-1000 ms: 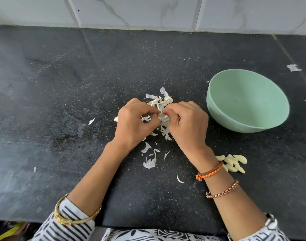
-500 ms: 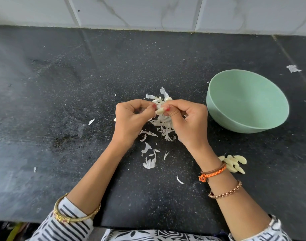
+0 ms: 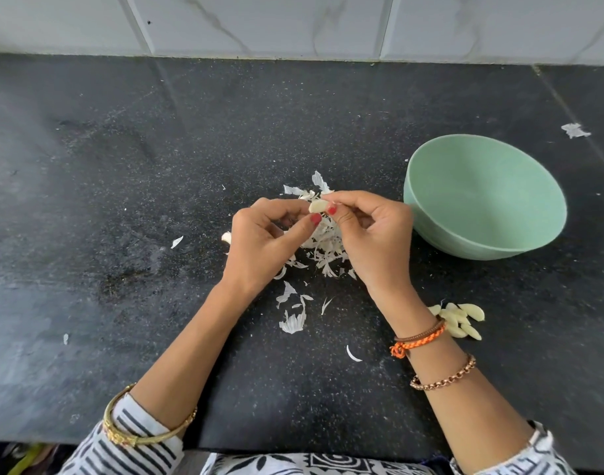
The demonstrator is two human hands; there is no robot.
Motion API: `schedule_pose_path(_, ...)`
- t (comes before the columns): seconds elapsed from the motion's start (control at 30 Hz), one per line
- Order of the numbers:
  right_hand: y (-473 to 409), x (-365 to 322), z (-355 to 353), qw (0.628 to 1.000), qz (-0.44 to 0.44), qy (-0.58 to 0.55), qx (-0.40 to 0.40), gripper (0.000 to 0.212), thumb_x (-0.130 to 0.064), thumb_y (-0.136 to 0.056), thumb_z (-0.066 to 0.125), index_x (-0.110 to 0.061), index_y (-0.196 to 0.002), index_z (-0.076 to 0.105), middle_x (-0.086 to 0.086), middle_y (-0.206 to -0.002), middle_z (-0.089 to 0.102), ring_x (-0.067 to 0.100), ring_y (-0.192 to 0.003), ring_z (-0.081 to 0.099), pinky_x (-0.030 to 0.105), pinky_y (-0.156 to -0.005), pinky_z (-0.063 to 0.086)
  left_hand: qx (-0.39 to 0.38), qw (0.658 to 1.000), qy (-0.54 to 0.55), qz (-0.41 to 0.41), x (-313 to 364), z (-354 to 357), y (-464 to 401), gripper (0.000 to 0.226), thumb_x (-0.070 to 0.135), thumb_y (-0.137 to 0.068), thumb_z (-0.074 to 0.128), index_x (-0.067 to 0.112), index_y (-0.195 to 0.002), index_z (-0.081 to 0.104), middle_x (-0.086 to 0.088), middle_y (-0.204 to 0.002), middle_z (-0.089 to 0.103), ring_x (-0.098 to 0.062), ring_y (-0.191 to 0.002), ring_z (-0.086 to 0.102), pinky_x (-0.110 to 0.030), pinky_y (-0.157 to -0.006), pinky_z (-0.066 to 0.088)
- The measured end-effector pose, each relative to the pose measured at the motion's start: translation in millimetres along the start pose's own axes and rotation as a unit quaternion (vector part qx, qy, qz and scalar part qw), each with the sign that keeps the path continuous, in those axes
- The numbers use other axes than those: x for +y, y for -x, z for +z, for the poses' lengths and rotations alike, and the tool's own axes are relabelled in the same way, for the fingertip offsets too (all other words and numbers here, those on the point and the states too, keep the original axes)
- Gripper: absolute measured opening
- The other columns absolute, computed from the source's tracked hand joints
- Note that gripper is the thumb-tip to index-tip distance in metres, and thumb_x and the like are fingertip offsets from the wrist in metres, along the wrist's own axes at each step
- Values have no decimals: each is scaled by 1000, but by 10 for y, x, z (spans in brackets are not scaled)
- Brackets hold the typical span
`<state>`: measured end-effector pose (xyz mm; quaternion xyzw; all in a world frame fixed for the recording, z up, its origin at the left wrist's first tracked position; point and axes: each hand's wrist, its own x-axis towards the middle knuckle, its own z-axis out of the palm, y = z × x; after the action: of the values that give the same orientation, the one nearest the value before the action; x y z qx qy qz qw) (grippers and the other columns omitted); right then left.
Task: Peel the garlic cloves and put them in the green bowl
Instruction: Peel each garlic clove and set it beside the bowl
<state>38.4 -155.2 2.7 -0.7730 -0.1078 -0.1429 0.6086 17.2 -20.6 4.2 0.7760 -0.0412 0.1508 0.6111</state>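
Above the counter's middle, my left hand (image 3: 263, 245) and my right hand (image 3: 372, 234) meet at their fingertips. Between them is a pale garlic clove (image 3: 317, 206), pinched by the right thumb and forefinger, with the left thumb against its lower end. Under the hands lies a heap of white garlic skins (image 3: 324, 248). The green bowl (image 3: 533, 214) stands to the right of my right hand and looks empty. Several peeled cloves (image 3: 463, 320) lie in a small pile on the counter beside my right wrist. Another clove (image 3: 226, 237) peeks out left of my left hand.
The black speckled counter (image 3: 122, 200) runs back to a white tiled wall (image 3: 293, 25). Loose skin scraps (image 3: 292, 317) are scattered in front of the hands, and one flake (image 3: 575, 130) lies far right behind the bowl. The counter's front edge is at my sleeves.
Both hands have risen off the skin heap and turned, so the clove between the fingertips shows bare. The bowl and the pile of cloves have stayed put.
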Motion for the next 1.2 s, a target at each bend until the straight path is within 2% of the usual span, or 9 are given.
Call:
schedule_pose_path(0.17, 4, -14, -7, 999, -5, 54, 1, 12, -8, -83, 66, -14, -90, 75, -8, -84, 71, 6, -77, 67, 33, -68, 56, -1, 998, -54, 33, -10, -8, 4, 9, 42, -77, 57, 42, -84, 64, 26, -67, 61, 0, -67, 48, -12, -56, 35)
schedule_pose_path(0.37, 1, -14, -12, 994, -32, 104, -6, 13, -12, -83, 63, -14, -89, 75, -4, -84, 73, 12, -80, 67, 39, -68, 54, -5, 993, -100, 63, -62, -20, 4, 15, 35, -78, 53, 32, -85, 66, -1, -64, 63, -1, -68, 46, -9, -60, 34)
schedule_pose_path(0.5, 8, -22, -13, 988, -60, 140, -5, 17, -18, -81, 60, -15, -86, 75, -2, -80, 72, 19, -73, 65, 43, -61, 52, 3, 990, -126, 70, -44, -1, 7, 20, 36, -77, 53, 26, -82, 69, 17, -58, 52, 0, -63, 45, -8, -57, 33)
schedule_pose_path(0.7, 23, -17, 15, 971, -141, 196, 9, 11, -12, -79, 64, -13, -79, 75, -2, -73, 71, 23, -62, 61, 33, -54, 50, 29, 986, -151, 57, -38, 18, 14, 32, 37, -69, 52, 11, -66, 71, 21, -51, 45, -1, -59, 44, -9, -54, 34)
schedule_pose_path(0.87, 23, -11, 21, 967, -158, 202, 1, 12, -13, -78, 63, -13, -79, 75, -2, -75, 72, 21, -63, 61, 27, -55, 47, 37, 990, -134, 27, -41, 22, 22, 24, 37, -66, 54, 18, -60, 67, 18, -49, 46, 1, -57, 44, -8, -55, 33)
schedule_pose_path(1.0, -9, -17, -15, 989, -83, 120, -26, 13, -13, -79, 64, -13, -85, 75, -6, -78, 71, 14, -70, 66, 30, -63, 52, 44, 996, -75, -20, -32, 13, -1, 15, 16, -69, 63, 8, -58, 68, 12, -47, 49, -1, -50, 39, -9, -52, 31)
schedule_pose_path(1.07, -45, -57, -57, 997, -13, 3, -77, 12, -6, -80, 66, -12, -88, 73, -7, -74, 70, 10, -69, 67, 28, -64, 55, 38, 998, -14, -42, -8, -6, -23, 14, 13, -66, 61, 11, -54, 68, -8, -49, 53, -4, -47, 37, -12, -46, 30)
schedule_pose_path(1.1, -55, -86, -71, 992, 28, -68, -104, 12, -2, -81, 66, -11, -85, 73, -7, -70, 69, 8, -67, 66, 25, -63, 55, 34, 998, 12, -46, 2, -15, -32, 13, 16, -64, 62, 11, -53, 67, -11, -48, 53, -5, -44, 36, -14, -42, 28)
schedule_pose_path(1.2, -34, -164, -66, 963, 114, -187, -158, 21, 1, -82, 61, -15, -73, 70, -8, -61, 68, 1, -61, 61, 14, -57, 48, 32, 996, 51, -59, -15, -28, -43, 19, 22, -58, 59, 5, -52, 64, 2, -41, 52, -2, -39, 34, -13, -40, 26)
